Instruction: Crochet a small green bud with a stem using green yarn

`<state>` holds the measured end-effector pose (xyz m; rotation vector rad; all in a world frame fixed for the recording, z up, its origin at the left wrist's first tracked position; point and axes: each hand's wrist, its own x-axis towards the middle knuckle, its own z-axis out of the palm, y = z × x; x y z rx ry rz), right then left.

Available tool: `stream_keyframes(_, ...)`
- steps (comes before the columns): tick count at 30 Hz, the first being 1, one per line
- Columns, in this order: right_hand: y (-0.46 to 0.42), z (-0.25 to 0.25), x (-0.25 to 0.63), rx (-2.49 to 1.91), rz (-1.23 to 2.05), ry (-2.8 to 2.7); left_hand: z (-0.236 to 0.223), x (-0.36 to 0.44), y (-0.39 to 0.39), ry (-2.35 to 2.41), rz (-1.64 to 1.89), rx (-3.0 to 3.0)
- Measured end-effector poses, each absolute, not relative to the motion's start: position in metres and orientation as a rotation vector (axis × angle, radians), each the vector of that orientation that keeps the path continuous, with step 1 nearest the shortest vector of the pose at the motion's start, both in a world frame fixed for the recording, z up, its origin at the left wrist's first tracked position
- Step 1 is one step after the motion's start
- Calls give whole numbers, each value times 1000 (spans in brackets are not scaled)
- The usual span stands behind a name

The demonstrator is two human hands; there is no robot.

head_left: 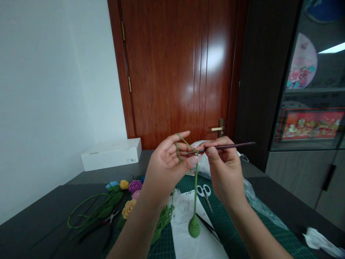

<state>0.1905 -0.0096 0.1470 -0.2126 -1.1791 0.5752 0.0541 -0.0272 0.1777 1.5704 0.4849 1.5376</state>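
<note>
My right hand (225, 162) grips a dark crochet hook (233, 145), its thin tip pointing left toward my other hand. Green yarn (185, 141) loops over the raised index finger of my left hand (172, 154) and runs to the hook. Thumb and fingers of that hand pinch together by the hook's tip, at the top of a green crocheted cord. From there the cord hangs straight down to a small green crocheted bulb (194, 227), which dangles in front of a sheet of paper (185, 244).
White-handled scissors (206, 194) lie on a green cutting mat (229, 223). Crocheted flowers (134, 186) with green stems and pliers (110, 218) are at left. A white box (111, 154) stands behind them. A clear plastic bag (253, 196) lies right; a wooden door (178, 72) rises beyond.
</note>
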Motion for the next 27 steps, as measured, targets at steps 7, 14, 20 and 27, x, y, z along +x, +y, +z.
stream_keyframes(7,-16,149,183,-264,317,-1200,173,66,-33,411,1592,1336)
stream_keyframes(14,-18,143,199,-307,-397,-1407,171,74,-45,400,1691,1223)
stream_keyframes(20,-18,140,205,-133,-441,-1382,172,70,-43,138,1101,1077)
stream_keyframes(27,-25,156,193,-6,481,-1204,178,56,-39,129,1075,1117)
